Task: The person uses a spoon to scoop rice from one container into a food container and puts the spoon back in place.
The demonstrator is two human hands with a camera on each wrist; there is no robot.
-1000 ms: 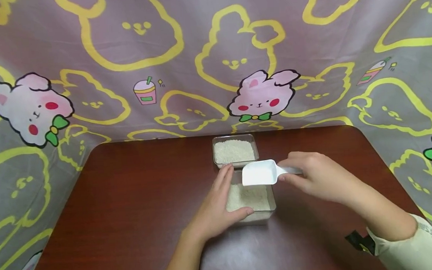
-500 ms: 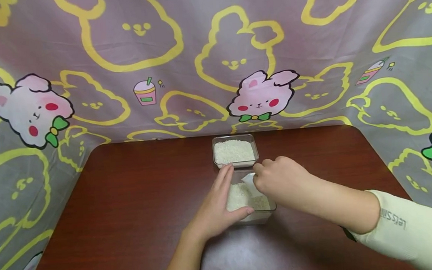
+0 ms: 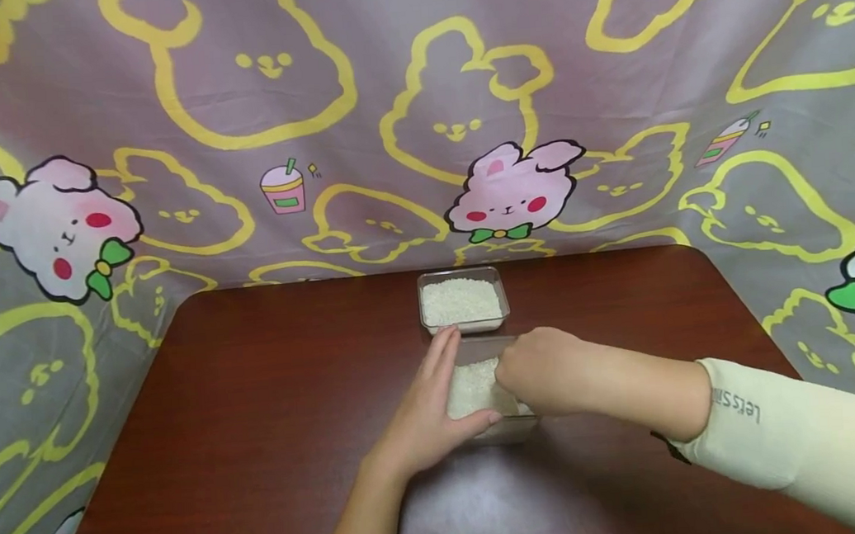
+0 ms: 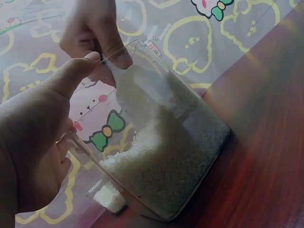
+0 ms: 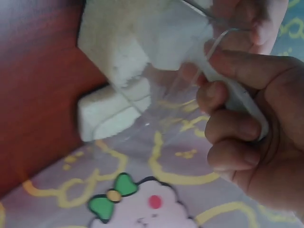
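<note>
1. Right hand (image 3: 546,370) has its fingers curled tight round the handle of a white scoop (image 5: 190,45), w/ the scoop's bowl dipped down into the rice (image 3: 473,384) of the near box (image 3: 478,344).
2. Left hand (image 3: 437,407) braces that box from its 9 o'clock side: fingers lie straight along the wall, thumb hooked over the front edge at 6 o'clock.
3. Near box: clear plastic, abt centre of the table (image 3: 259,411), part full of rice.
4. Far box (image 3: 463,302), also clear w/ rice, sits just at 12 o'clock of the near one, close behind it.
5. Bunny-print cloth (image 3: 312,101) hangs behind the table, 12 o'clock.
</note>
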